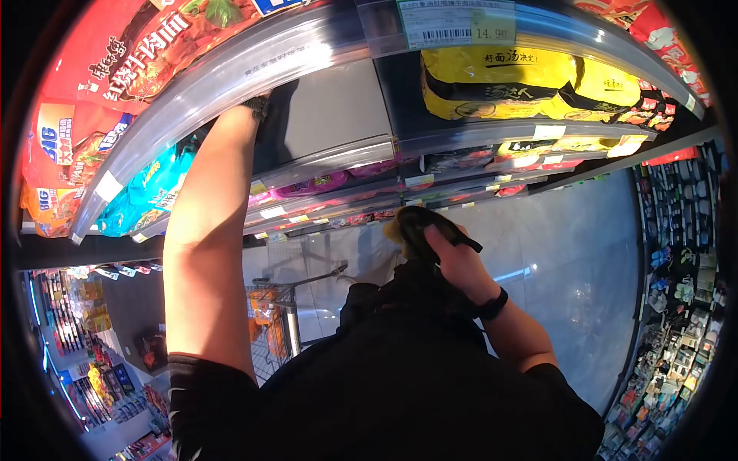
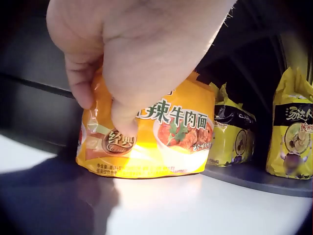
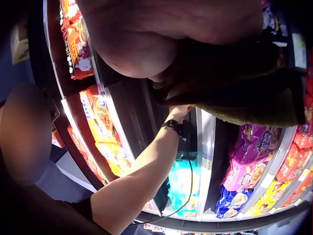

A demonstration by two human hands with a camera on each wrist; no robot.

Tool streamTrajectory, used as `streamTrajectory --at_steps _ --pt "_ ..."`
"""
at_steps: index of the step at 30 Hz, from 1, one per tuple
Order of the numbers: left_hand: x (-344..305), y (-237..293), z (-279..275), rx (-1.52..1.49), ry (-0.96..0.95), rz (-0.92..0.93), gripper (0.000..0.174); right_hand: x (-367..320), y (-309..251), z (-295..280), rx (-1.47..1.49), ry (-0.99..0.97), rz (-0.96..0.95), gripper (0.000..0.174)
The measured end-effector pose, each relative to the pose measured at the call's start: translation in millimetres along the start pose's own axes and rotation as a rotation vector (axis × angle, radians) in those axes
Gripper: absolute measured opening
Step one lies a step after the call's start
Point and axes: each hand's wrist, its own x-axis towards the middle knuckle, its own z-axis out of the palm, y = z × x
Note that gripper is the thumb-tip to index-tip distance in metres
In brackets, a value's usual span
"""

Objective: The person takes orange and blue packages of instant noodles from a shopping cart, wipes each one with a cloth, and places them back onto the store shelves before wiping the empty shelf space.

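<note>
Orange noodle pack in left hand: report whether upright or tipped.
Upright: in the left wrist view, the orange noodle pack has its lettering right way up and its bottom edge down at the shelf.

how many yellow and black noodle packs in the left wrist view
2: one pack right of the orange noodle pack, another at the right edge; others may be hidden.
</note>
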Motion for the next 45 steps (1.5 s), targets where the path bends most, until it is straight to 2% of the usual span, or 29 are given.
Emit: streamTrajectory --at_steps 8,19,24,27,29,30,31,33,34,35,37,38,39,41,42,43,45 --pt "5 -1 1 0.097 -0.071 0.042 0.032 -9 3 5 -0.108 0.012 -0.069 0.037" --pt "5 -11 9 0.136 -0.089 0.058 0.033 -15 7 11 0.021 -0.001 -0.008 0.037" --pt "-4 -16 5 0.134 -0.050 0.061 0.033 -14 1 25 -0.004 -0.027 -0.010 0.037" --pt "-31 -6 -12 -0.012 0.084 -0.012 0.034 -13 -1 33 0.036 -0.065 0.014 0.039" --pt "-67 -1 -48 -0.223 0.184 -0.110 0.035 -9 0 43 0.180 -0.117 -0.030 0.040" --pt "-94 18 -71 -0.328 0.239 -0.154 0.036 -4 15 40 0.199 -0.137 -0.015 0.041" --pt "-131 38 -90 -0.439 0.295 -0.197 0.038 0 28 41 0.346 -0.127 0.075 0.041" --pt "-255 62 -89 -0.542 0.325 -0.073 0.035 14 47 49 0.625 -0.095 0.269 0.041" --pt "-308 74 -84 -0.511 0.313 -0.161 0.032 23 53 57 0.661 -0.121 0.335 0.054" --pt "-354 84 -94 -0.564 0.127 -0.373 0.028 32 53 69 0.708 -0.171 0.391 0.063" --pt "-442 89 -89 -0.658 -0.034 -0.778 0.028 49 45 99 0.784 -0.269 0.527 0.082" --pt "-490 83 -81 -0.599 -0.090 -0.928 0.028 58 43 118 0.788 -0.302 0.657 0.091" --pt "-541 73 -68 -0.544 -0.135 -1.076 0.029 70 49 135 0.762 -0.342 0.687 0.093" --pt "-648 55 -50 -0.377 -0.195 -1.173 0.040 88 64 175 0.708 -0.418 0.748 0.095" --pt "-683 49 -49 -0.364 -0.293 -1.286 0.043 94 64 197 0.679 -0.442 0.699 0.096" --pt "-713 45 -52 -0.356 -0.396 -1.394 0.046 103 68 211 0.669 -0.573 0.652 0.096" --pt "-759 45 -47 -0.272 -0.413 -1.507 0.049 113 71 244 0.612 -0.470 0.611 0.096"
